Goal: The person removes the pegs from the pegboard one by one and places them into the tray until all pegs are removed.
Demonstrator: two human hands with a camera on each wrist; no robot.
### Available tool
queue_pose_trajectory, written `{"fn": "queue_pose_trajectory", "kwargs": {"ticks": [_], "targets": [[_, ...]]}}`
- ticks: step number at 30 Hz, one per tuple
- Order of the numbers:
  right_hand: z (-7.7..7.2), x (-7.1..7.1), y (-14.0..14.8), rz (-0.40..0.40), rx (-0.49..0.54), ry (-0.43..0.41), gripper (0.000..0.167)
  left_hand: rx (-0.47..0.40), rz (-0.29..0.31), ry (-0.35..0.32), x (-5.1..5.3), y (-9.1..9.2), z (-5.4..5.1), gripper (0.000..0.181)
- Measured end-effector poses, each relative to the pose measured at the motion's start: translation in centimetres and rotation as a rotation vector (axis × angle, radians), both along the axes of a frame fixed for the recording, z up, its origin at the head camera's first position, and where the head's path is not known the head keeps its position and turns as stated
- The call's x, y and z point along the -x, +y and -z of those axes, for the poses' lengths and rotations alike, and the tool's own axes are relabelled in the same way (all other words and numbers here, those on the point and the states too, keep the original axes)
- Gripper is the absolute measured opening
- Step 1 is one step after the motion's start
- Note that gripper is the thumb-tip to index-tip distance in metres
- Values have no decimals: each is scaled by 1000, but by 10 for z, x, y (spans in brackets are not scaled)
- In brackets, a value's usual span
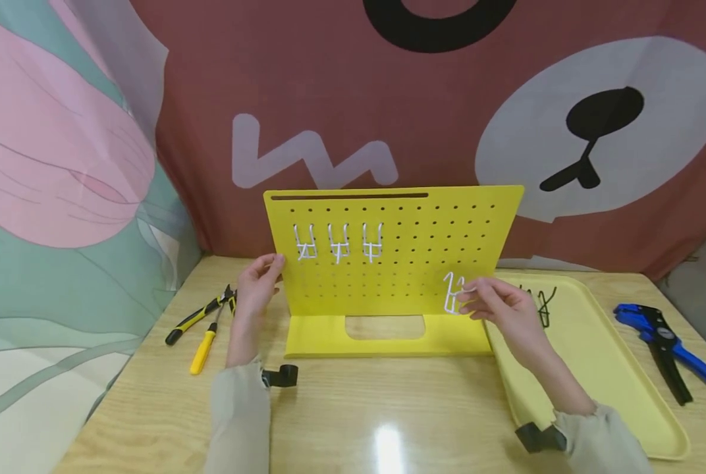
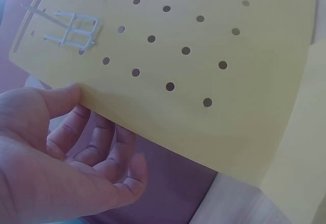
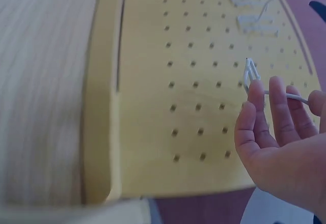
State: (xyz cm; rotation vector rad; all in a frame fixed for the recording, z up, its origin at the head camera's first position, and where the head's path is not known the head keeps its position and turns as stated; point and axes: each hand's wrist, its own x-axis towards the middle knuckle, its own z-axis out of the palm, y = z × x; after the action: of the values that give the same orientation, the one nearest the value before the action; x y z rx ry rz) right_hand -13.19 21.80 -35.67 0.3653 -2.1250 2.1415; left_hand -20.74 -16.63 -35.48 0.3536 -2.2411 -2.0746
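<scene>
A yellow pegboard stands upright on its base on the wooden table. Three white wire hooks hang in a row at its upper left. My left hand holds the board's left edge, thumb at the front and fingers curled behind. Another white wire hook is pinched in my right hand, in front of the board's lower right. In the right wrist view, its wire stem runs between thumb and fingers, and its frame points toward the holes, apart from the mounted hooks.
On the right lies a pale yellow tray with dark wire hooks at its far end. Blue wire strippers rest beyond it. Left of the board are yellow-black pliers and a yellow-handled screwdriver. A printed curtain hangs behind.
</scene>
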Motion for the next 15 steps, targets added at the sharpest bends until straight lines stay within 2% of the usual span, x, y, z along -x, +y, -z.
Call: {"fn": "queue_pose_trajectory", "kwargs": {"ticks": [7, 12, 15], "targets": [[15, -10, 38, 62, -34, -25, 27, -9, -7, 19, -2, 0, 1, 40], [31, -15, 75, 90, -62, -29, 27, -12, -17, -4, -1, 1, 2, 39], [31, -18, 94, 101, -77, -22, 26, -12, -16, -10, -1, 1, 2, 40]]}}
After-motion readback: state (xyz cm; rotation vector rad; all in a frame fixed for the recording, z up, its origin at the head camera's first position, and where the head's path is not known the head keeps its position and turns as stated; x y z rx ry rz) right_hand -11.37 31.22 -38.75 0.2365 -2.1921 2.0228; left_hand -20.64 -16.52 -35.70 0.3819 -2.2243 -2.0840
